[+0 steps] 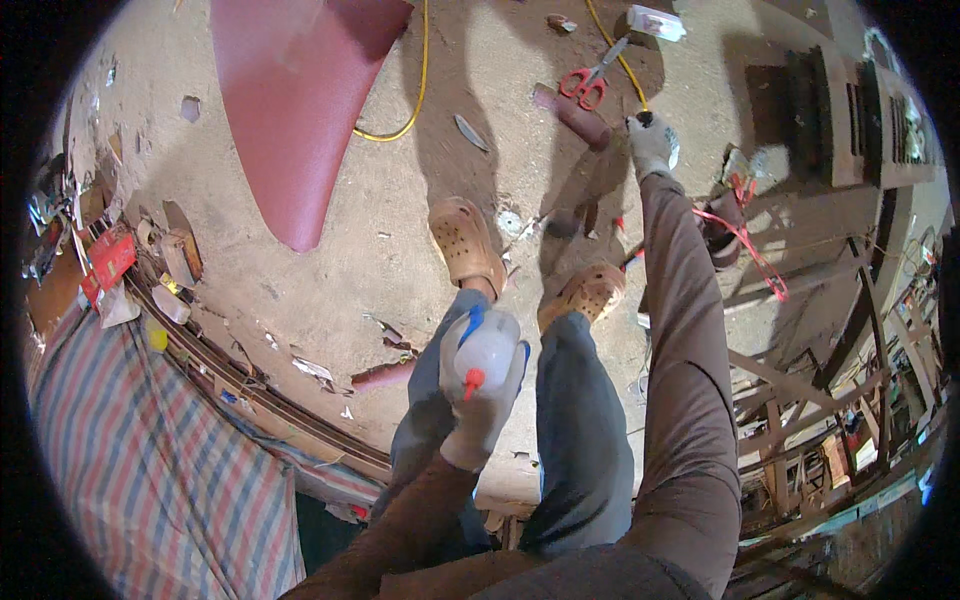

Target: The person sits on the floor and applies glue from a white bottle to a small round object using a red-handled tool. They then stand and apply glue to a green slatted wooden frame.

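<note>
My left hand (478,425), in a pale glove, is wrapped round a white squeeze bottle (490,352) with a red nozzle, held above my left leg. Farther out, my gloved right hand (652,150) is closed at the dark end of a yellow cord (630,72) near the floor. Left of that hand are a brown roll (582,124) and scissors (594,78) with red handles. A large maroon sheet (295,110) with a rounded tip spreads at the far left. Another loop of yellow cord curves beside its edge.
A white container (656,22) lies far right. Red straps (742,245) and a brown cylindrical thing (724,228) are right of my right arm. Wooden frames (830,385) stand at the right. Striped cloth (165,450) hangs at the lower left. Scraps litter the floor round my clogs (466,242).
</note>
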`<control>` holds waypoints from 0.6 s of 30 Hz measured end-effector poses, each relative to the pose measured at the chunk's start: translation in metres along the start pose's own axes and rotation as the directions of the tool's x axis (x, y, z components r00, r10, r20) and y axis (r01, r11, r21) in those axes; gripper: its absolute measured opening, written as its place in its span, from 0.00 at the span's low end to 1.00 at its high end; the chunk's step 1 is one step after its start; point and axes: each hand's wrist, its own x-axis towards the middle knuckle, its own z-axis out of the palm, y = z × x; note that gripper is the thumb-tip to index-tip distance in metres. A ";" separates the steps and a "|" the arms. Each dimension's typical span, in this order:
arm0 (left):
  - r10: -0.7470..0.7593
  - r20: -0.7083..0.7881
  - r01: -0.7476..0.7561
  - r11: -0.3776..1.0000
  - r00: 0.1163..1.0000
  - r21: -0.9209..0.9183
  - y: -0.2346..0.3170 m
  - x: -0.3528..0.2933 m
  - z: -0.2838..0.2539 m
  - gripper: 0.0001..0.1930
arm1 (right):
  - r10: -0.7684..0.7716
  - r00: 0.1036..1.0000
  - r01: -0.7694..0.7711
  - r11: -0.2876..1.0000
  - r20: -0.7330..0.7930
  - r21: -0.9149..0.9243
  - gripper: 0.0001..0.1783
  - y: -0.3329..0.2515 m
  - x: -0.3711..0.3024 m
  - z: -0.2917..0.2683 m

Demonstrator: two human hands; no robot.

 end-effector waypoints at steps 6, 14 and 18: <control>0.124 -0.063 -0.123 0.992 0.990 0.028 0.001 0.032 -0.014 0.38 | 0.099 0.995 -0.100 0.984 -0.016 -0.147 0.25 -0.039 0.030 0.033; 0.112 -0.028 -0.112 0.994 0.993 0.008 0.015 0.040 -0.005 0.37 | 0.071 0.996 -0.029 0.817 -0.050 0.576 0.12 -0.009 0.020 0.013; 0.134 -0.013 -0.135 0.990 0.991 -0.048 0.004 0.028 -0.003 0.38 | 0.028 1.000 -0.011 0.306 0.002 0.952 0.11 -0.066 -0.069 -0.066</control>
